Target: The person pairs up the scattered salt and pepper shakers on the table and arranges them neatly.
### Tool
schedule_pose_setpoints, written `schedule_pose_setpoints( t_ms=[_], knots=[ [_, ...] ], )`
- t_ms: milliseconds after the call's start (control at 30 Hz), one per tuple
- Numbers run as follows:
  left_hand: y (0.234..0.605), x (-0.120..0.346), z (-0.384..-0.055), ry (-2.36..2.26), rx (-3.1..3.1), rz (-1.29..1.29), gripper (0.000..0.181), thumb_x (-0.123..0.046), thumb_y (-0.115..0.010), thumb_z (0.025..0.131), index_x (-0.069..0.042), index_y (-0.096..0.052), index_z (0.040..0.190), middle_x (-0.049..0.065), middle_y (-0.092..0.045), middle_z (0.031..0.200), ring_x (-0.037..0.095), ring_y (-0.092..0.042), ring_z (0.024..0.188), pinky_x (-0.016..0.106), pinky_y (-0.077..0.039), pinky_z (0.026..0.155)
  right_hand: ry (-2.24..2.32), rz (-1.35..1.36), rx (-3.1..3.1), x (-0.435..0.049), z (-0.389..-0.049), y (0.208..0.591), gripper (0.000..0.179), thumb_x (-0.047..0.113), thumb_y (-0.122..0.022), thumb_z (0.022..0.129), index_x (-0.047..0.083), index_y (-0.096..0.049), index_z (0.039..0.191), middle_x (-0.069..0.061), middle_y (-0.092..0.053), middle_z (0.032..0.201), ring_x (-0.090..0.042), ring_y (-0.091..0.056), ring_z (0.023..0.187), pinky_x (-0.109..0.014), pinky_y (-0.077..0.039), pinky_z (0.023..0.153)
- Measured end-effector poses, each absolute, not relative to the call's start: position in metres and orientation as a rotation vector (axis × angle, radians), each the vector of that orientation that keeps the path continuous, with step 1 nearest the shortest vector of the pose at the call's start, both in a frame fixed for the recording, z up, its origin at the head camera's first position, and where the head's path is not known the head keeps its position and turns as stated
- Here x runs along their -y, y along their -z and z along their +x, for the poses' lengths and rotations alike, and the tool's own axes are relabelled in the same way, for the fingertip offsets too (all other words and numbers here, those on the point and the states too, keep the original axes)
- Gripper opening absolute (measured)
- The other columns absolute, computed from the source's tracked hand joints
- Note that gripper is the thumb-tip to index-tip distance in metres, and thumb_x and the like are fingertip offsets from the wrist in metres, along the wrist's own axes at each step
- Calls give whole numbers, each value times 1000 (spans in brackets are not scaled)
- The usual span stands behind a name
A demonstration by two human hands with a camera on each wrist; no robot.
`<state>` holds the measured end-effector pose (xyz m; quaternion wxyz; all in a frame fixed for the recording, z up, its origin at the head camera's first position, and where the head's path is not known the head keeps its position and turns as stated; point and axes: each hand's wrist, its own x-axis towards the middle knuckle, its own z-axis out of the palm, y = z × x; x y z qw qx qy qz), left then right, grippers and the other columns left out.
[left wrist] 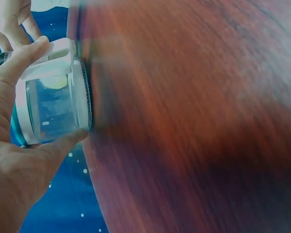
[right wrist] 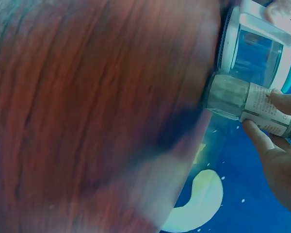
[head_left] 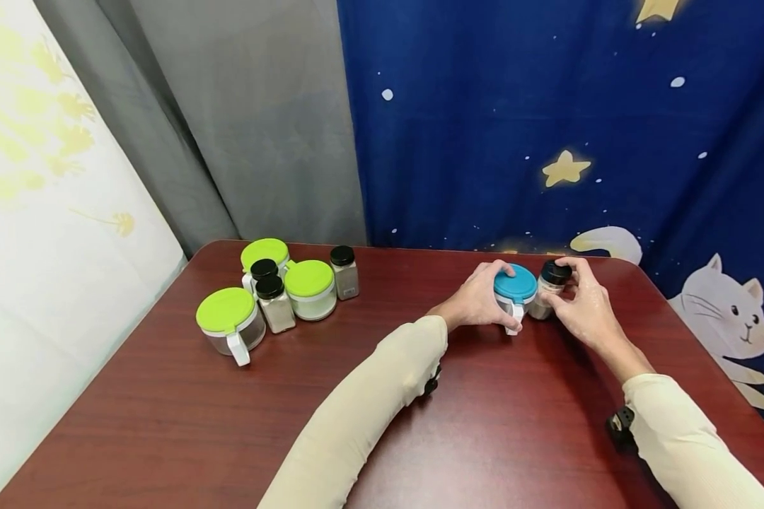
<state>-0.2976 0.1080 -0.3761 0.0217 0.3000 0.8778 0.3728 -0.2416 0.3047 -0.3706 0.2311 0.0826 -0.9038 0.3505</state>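
At the back right of the table, my left hand grips a blue-lidded seasoning jar with a white handle, thumb and fingers on either side of it. In the left wrist view the jar's clear wall shows between thumb and fingers. Right beside it stands a glass spice bottle with a black cap, which my right hand holds between thumb and fingers. A printed label on the bottle shows in the right wrist view, where the bottle stands close against the jar.
On the table's left side stand several green-lidded seasoning jars and several black-capped spice bottles, grouped closely. A grey curtain and a blue curtain hang behind the dark red wooden table.
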Motion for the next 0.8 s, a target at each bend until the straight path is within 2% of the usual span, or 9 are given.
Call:
schedule_pose_setpoints(
  t_ms=[133,533,667,800],
  knots=[
    [377,-115,-300,-1210,-2668,942,84,-33,-88,51,-29,-41,120,-4,-36,125,9,-41,105,23,-39,83,-905,207,2535,-305,-236,363,60,7,-67,81,10,-31,129,-22,-54,102,-31,-57,87,-36,-47,69],
    [381,-118,-303,-1261,-2584,929,89,-30,-89,51,-32,-36,123,-2,-33,128,11,-40,107,25,-39,84,-821,154,2607,-306,-239,365,64,10,-61,85,8,-21,135,-27,-52,105,-33,-52,79,-46,-39,69],
    [382,-119,-303,-1265,-2572,948,90,-29,-88,52,-31,-35,124,-1,-33,128,11,-39,108,25,-38,85,-788,146,2633,-305,-239,365,65,13,-60,84,7,-19,134,-29,-49,105,-37,-51,86,-50,-39,74],
    [377,-115,-298,-1227,-2592,979,94,-34,-88,52,-32,-34,128,1,-30,133,11,-31,118,28,-37,88,-815,161,2581,-306,-234,362,68,9,-63,79,4,-22,133,-28,-36,120,-39,-41,106,-51,-33,88]
  ],
)
